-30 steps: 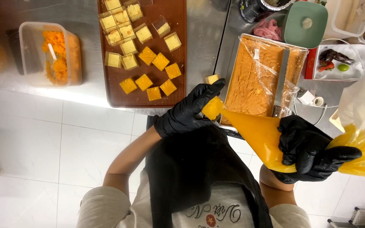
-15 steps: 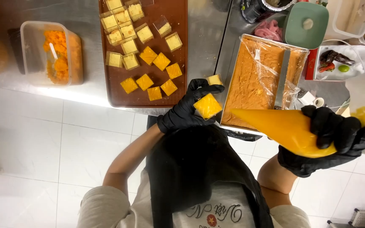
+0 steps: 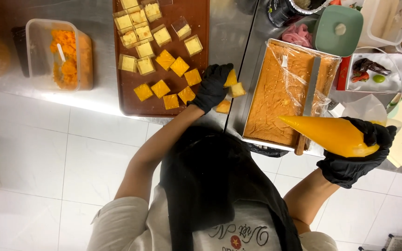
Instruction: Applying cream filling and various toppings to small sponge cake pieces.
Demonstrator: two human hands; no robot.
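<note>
The orange-filled piping bag (image 3: pixel 329 135) lies nearly level over the near right corner of the metal cake pan (image 3: pixel 257 107), its long axis running left to right and its pointed tip aimed left, slightly up in the view, across the plastic-wrapped sponge cake (image 3: pixel 275 88); the black-gloved right hand (image 3: pixel 357 155) is clamped around its fat end. The gloved left hand (image 3: pixel 212 86) is closed on a small yellow cake square (image 3: pixel 231 78) at the steel counter (image 3: pixel 229 32) edge, just right of the brown tray (image 3: pixel 198 16) of yellow squares, with a clear tub (image 3: pixel 38 37) of orange pieces farther left.
</note>
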